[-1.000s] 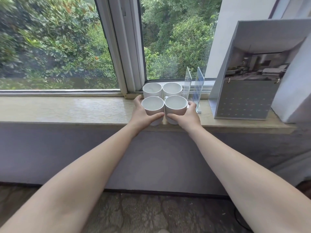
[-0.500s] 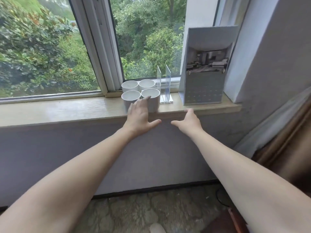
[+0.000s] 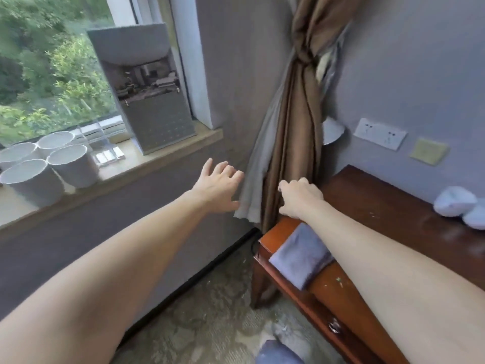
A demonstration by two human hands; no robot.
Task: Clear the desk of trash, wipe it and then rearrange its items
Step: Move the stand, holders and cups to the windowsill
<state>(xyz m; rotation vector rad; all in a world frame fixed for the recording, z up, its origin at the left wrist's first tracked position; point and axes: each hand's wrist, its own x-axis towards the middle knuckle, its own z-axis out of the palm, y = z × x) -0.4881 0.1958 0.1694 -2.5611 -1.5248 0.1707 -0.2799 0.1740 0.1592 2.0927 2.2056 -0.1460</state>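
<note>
- The desk (image 3: 380,206) stands at the right, against the wall and beside the tied brown curtain (image 3: 296,127). Its wood is reddish-brown and glossy, with small light specks (image 3: 338,281) on the top.
- A folded blue-grey cloth (image 3: 301,256) lies on its near left corner, and white crumpled things (image 3: 455,200) lie at the far right.
- The right hand (image 3: 299,198) is over the desk's corner with fingers loosely bent, holding nothing; I cannot tell if it touches the wood.
- The left hand (image 3: 217,185) is in the air, fingers spread, holding nothing.
- Four white cups (image 3: 68,164) stand together on the window sill (image 3: 162,156) at the left.
</note>
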